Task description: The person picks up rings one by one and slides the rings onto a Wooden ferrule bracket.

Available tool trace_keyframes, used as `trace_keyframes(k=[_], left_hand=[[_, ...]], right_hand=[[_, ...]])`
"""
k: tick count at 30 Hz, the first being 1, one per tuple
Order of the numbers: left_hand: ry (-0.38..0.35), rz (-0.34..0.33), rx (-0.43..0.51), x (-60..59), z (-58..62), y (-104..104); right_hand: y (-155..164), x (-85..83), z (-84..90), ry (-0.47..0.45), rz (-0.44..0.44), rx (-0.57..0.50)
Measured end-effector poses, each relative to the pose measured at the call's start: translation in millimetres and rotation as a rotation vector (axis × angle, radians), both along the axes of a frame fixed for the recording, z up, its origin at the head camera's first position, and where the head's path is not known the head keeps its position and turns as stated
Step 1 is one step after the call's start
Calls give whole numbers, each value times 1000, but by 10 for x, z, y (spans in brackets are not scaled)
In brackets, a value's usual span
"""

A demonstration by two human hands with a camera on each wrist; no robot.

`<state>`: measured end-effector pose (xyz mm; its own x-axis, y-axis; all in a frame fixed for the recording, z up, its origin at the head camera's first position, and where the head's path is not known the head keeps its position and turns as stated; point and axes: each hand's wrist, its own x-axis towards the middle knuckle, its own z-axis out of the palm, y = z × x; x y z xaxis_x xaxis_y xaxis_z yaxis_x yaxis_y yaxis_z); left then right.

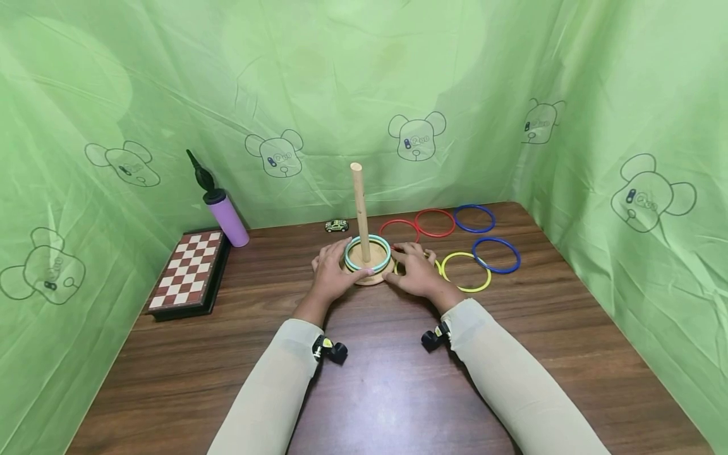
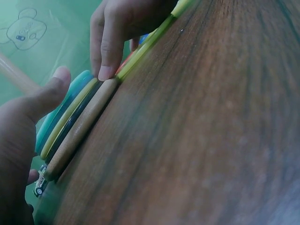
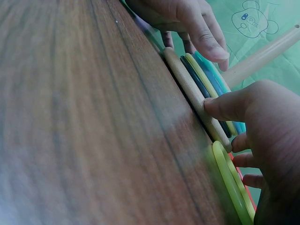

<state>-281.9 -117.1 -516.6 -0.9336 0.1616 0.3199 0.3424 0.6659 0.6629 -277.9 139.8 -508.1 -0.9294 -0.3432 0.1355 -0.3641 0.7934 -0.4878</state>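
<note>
- Wooden base (image 1: 370,275) of the ring stand sits mid-table, upright peg (image 1: 360,212) rising from its centre; teal ring (image 1: 367,253) and further rings stacked around the peg on the base.
- Left hand (image 1: 332,272) rests at the base's left edge, fingers straight and loosely spread; in the left wrist view its thumb (image 2: 49,96) lies against the teal ring's rim.
- Right hand (image 1: 418,270) rests at the base's right edge, fingers extended; the right wrist view shows its thumb (image 3: 225,104) pressing the base's rim. Neither hand pinches anything.
- Right hand partly covers a yellow ring (image 1: 466,272) lying flat just beside the base.
- Loose rings right of and behind the stand: two red rings (image 1: 435,223), two blue rings (image 1: 496,254), all flat.
- Open tabletop (image 1: 398,379) in front of the stand, between the sleeves; also open to the left up to the chessboard (image 1: 190,273).
- Toy car (image 1: 337,225) just behind the base; purple pump (image 1: 227,218) at the back left.
- Surface: dark wood grain. Green sheeting (image 1: 341,82) with bear prints closes in three sides.
</note>
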Motion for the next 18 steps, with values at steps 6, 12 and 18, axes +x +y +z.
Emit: trace_keyframes(k=[6, 12, 18], left_hand=[[-10, 12, -4, 10, 10, -1], [-5, 20, -11, 19, 13, -33], [-8, 27, -86, 42, 3, -107]], right_hand=[[4, -9, -18, -4, -3, -1], [-3, -15, -24, 6, -6, -6], [4, -2, -6, 28, -1, 6]])
